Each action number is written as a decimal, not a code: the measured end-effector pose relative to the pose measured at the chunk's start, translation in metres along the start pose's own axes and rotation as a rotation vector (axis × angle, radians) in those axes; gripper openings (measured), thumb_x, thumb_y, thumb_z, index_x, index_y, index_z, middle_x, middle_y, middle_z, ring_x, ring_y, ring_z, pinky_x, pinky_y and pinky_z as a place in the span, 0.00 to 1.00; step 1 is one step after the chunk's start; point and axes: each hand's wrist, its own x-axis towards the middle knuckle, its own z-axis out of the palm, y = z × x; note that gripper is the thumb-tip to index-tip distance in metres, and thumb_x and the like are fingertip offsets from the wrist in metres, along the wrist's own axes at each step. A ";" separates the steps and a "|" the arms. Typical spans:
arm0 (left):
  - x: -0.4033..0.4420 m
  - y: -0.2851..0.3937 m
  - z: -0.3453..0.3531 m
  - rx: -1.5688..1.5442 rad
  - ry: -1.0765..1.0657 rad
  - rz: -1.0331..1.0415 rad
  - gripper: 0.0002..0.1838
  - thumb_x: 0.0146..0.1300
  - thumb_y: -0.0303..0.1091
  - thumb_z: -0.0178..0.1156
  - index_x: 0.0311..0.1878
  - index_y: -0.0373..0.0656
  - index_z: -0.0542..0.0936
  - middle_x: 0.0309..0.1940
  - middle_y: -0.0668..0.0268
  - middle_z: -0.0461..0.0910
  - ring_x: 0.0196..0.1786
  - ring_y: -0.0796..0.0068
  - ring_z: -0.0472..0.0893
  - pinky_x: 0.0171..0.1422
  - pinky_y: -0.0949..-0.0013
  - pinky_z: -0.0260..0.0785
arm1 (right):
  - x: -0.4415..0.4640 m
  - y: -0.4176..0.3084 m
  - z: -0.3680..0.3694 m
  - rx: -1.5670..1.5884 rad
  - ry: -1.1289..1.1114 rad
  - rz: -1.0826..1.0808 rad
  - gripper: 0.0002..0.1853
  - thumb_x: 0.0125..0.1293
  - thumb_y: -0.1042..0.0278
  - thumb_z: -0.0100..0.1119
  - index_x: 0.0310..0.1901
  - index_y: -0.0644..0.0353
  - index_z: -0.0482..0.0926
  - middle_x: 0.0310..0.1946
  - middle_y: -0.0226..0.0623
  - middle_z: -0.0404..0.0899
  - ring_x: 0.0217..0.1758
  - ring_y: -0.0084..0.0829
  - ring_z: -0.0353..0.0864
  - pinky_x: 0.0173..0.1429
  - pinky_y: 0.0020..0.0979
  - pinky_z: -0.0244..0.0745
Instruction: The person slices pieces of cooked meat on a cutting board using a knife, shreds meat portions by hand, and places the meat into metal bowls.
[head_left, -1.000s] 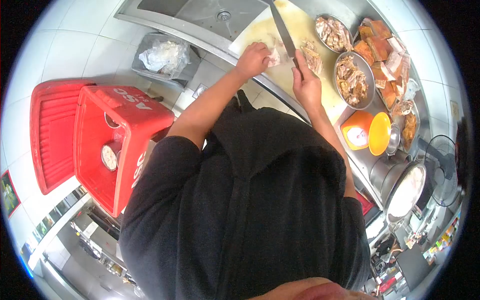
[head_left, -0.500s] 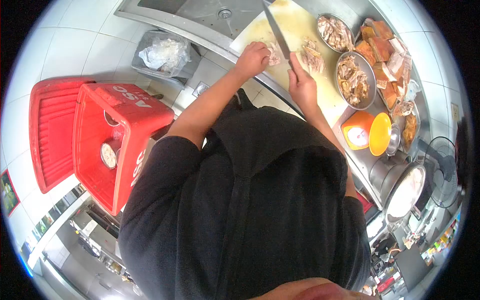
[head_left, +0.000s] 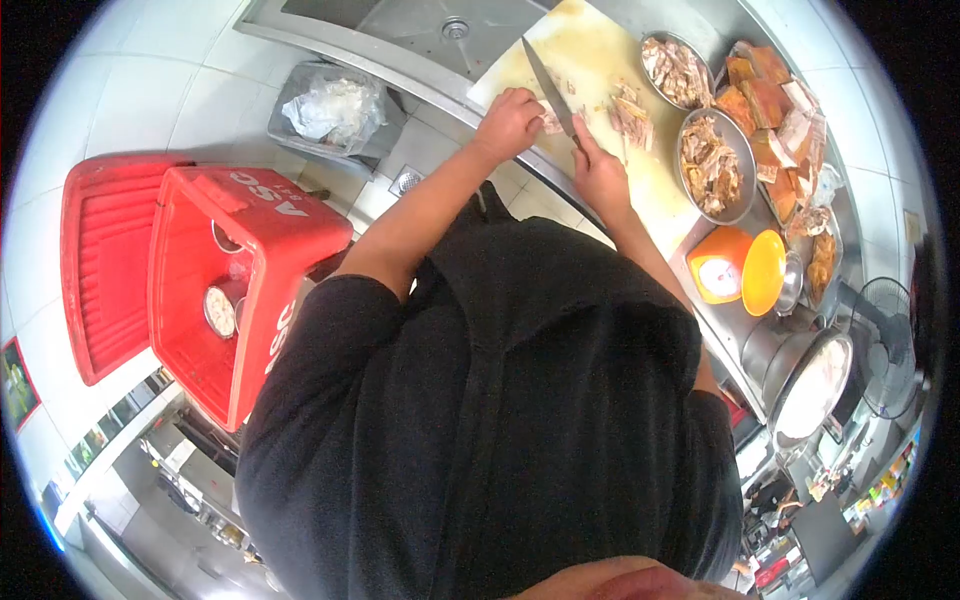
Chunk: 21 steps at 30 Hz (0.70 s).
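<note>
My right hand [head_left: 600, 175] is wrapped round the handle of a long knife [head_left: 546, 85], whose blade points away over the pale cutting board [head_left: 655, 195]. Left of the blade, my left hand [head_left: 510, 122] has its fingers curled down on a piece of meat [head_left: 551, 121] near the board's edge. The fingertips are partly hidden. On the other side of the knife lies a small pile of sliced meat [head_left: 632, 120], with scraps scattered around it.
Two metal bowls of cut meat, a nearer one [head_left: 747, 190] and a farther one, stand right of the board, beside large meat chunks [head_left: 768, 105]. An orange scale [head_left: 716, 265] is close to my right forearm. A sink [head_left: 400, 35], lined bin [head_left: 335, 110] and red cooler [head_left: 250, 200] lie leftward.
The knife and my right hand have drawn slightly back toward me, with the blade nearer the meat under my left hand. My left hand stays in nearly the same place.
</note>
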 end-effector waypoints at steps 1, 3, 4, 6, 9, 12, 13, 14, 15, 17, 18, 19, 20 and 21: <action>-0.002 0.002 -0.002 0.009 -0.002 -0.007 0.08 0.59 0.27 0.69 0.42 0.39 0.87 0.46 0.56 0.83 0.53 0.48 0.81 0.61 0.50 0.75 | 0.000 -0.001 -0.001 0.040 0.038 -0.032 0.33 0.73 0.68 0.63 0.79 0.38 0.71 0.34 0.57 0.86 0.36 0.56 0.88 0.44 0.52 0.83; -0.006 0.004 0.000 0.001 -0.001 -0.006 0.08 0.59 0.28 0.68 0.42 0.40 0.87 0.45 0.57 0.83 0.53 0.48 0.81 0.61 0.50 0.74 | -0.004 -0.013 -0.014 0.101 0.130 -0.078 0.33 0.73 0.67 0.63 0.79 0.36 0.71 0.33 0.58 0.86 0.36 0.58 0.88 0.44 0.53 0.83; -0.004 0.002 0.001 0.002 0.011 -0.002 0.08 0.59 0.28 0.68 0.42 0.40 0.87 0.45 0.57 0.83 0.53 0.48 0.81 0.61 0.50 0.74 | -0.001 -0.018 -0.017 0.123 0.167 -0.108 0.33 0.73 0.67 0.63 0.79 0.36 0.71 0.33 0.58 0.86 0.35 0.58 0.88 0.43 0.53 0.83; -0.008 0.003 0.003 -0.003 0.020 -0.003 0.08 0.59 0.28 0.68 0.42 0.40 0.86 0.45 0.57 0.83 0.53 0.48 0.81 0.61 0.50 0.74 | -0.007 -0.025 -0.017 0.172 0.233 -0.153 0.33 0.73 0.67 0.62 0.79 0.36 0.71 0.33 0.58 0.86 0.35 0.58 0.88 0.43 0.54 0.83; -0.006 0.000 0.004 -0.027 0.013 -0.002 0.07 0.59 0.28 0.69 0.41 0.40 0.86 0.45 0.57 0.82 0.52 0.47 0.81 0.61 0.50 0.74 | -0.010 -0.008 0.001 -0.001 -0.025 0.010 0.33 0.73 0.69 0.63 0.79 0.39 0.71 0.33 0.58 0.86 0.35 0.58 0.88 0.42 0.52 0.83; -0.008 0.000 0.000 -0.011 0.000 0.001 0.06 0.58 0.27 0.69 0.40 0.40 0.86 0.45 0.57 0.82 0.52 0.48 0.81 0.59 0.50 0.74 | -0.007 -0.019 -0.006 0.039 0.036 -0.003 0.33 0.72 0.70 0.64 0.78 0.40 0.72 0.34 0.58 0.86 0.36 0.58 0.88 0.43 0.52 0.83; -0.007 0.000 0.002 -0.026 0.037 0.012 0.06 0.58 0.27 0.69 0.39 0.40 0.86 0.44 0.56 0.82 0.52 0.48 0.81 0.59 0.50 0.75 | -0.007 -0.026 -0.013 0.102 0.108 -0.067 0.33 0.72 0.70 0.64 0.78 0.41 0.72 0.35 0.58 0.87 0.37 0.58 0.88 0.44 0.51 0.84; -0.004 -0.002 0.003 -0.024 0.045 0.009 0.06 0.58 0.27 0.69 0.39 0.40 0.86 0.44 0.56 0.82 0.52 0.48 0.81 0.59 0.50 0.75 | -0.003 -0.032 -0.019 0.136 0.168 -0.113 0.33 0.72 0.70 0.64 0.78 0.42 0.73 0.35 0.58 0.87 0.37 0.58 0.88 0.44 0.50 0.84; -0.007 0.000 0.003 -0.027 0.045 -0.004 0.05 0.58 0.27 0.69 0.39 0.40 0.86 0.44 0.56 0.82 0.52 0.48 0.81 0.58 0.51 0.75 | -0.004 -0.039 -0.023 0.172 0.219 -0.149 0.33 0.72 0.70 0.64 0.78 0.42 0.73 0.35 0.58 0.87 0.37 0.58 0.88 0.44 0.50 0.85; -0.008 0.002 0.003 -0.026 0.052 -0.012 0.05 0.58 0.27 0.68 0.38 0.40 0.86 0.43 0.56 0.83 0.52 0.48 0.81 0.58 0.51 0.75 | -0.008 -0.037 -0.017 0.169 0.257 -0.192 0.33 0.72 0.70 0.64 0.78 0.42 0.73 0.37 0.58 0.87 0.38 0.57 0.89 0.45 0.50 0.85; -0.008 0.000 0.005 -0.027 0.058 -0.010 0.05 0.59 0.27 0.68 0.38 0.40 0.86 0.43 0.56 0.83 0.52 0.48 0.81 0.58 0.51 0.75 | -0.011 -0.026 -0.007 0.121 0.161 -0.125 0.32 0.72 0.69 0.64 0.78 0.42 0.73 0.37 0.58 0.88 0.38 0.57 0.89 0.46 0.50 0.85; -0.008 -0.001 0.006 -0.025 0.065 -0.008 0.04 0.59 0.27 0.68 0.38 0.40 0.86 0.43 0.56 0.83 0.52 0.48 0.81 0.58 0.51 0.75 | -0.011 -0.016 0.002 0.074 0.065 -0.059 0.32 0.73 0.69 0.63 0.78 0.42 0.73 0.37 0.57 0.88 0.39 0.57 0.89 0.46 0.50 0.85; -0.007 -0.003 0.007 -0.023 0.060 0.000 0.04 0.59 0.27 0.68 0.37 0.40 0.86 0.44 0.56 0.83 0.52 0.48 0.81 0.58 0.51 0.75 | -0.010 -0.006 0.010 0.030 -0.030 0.004 0.32 0.73 0.69 0.63 0.78 0.42 0.73 0.37 0.57 0.88 0.40 0.57 0.90 0.47 0.50 0.85; -0.005 -0.006 0.007 -0.013 0.061 0.004 0.04 0.59 0.27 0.68 0.37 0.40 0.86 0.44 0.57 0.83 0.52 0.48 0.81 0.59 0.51 0.76 | -0.005 -0.017 -0.002 -0.031 -0.110 0.054 0.33 0.73 0.69 0.63 0.78 0.42 0.72 0.37 0.57 0.88 0.41 0.57 0.90 0.47 0.52 0.84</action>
